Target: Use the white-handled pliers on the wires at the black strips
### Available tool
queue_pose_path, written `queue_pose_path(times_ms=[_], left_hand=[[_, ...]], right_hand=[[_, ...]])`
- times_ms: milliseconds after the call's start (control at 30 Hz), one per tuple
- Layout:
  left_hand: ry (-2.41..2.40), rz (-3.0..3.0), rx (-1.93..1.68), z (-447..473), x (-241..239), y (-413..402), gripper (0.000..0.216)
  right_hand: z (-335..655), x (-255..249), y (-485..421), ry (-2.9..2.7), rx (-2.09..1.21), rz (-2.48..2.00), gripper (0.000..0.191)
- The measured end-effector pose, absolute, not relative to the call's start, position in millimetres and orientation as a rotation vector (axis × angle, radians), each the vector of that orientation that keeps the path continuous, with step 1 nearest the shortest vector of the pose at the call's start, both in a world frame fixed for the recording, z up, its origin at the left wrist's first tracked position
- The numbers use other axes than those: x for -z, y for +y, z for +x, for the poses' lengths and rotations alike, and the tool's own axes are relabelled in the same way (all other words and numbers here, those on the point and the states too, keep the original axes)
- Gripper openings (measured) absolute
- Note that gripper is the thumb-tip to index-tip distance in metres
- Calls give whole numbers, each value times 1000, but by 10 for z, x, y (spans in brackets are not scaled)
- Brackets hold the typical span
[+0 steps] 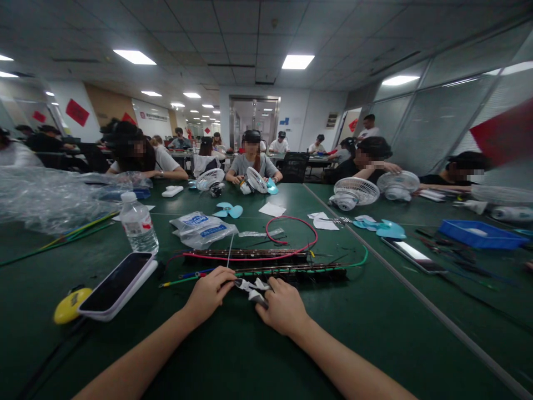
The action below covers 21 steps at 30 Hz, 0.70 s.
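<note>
Your left hand (208,293) and right hand (283,306) both pinch a small white connector (255,289) on the green table (233,355), just before two long dark strips (266,264) with coloured wires (291,233).

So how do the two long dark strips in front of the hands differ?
The far dark strip carries a red wire that loops up and back; the near dark strip carries a green wire curving off right. The far one lies clear of both hands; the near one sits right by the left hand and right hand, which grip small pale-handled pliers. Both lie flat and parallel on the green table.
</note>
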<state>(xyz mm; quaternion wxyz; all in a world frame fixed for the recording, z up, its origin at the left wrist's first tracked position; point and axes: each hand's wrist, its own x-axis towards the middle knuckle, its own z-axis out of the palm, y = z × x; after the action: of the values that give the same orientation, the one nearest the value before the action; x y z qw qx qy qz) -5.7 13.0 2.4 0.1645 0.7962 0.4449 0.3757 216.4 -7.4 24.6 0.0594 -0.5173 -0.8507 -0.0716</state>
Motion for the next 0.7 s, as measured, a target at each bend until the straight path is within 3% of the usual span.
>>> queue_pose_path(times_ms=[700], left_hand=[[1249, 2205, -1072, -68, -8, 132, 18]], right_hand=[[2136, -269, -94, -2551, 202, -1606, 33]])
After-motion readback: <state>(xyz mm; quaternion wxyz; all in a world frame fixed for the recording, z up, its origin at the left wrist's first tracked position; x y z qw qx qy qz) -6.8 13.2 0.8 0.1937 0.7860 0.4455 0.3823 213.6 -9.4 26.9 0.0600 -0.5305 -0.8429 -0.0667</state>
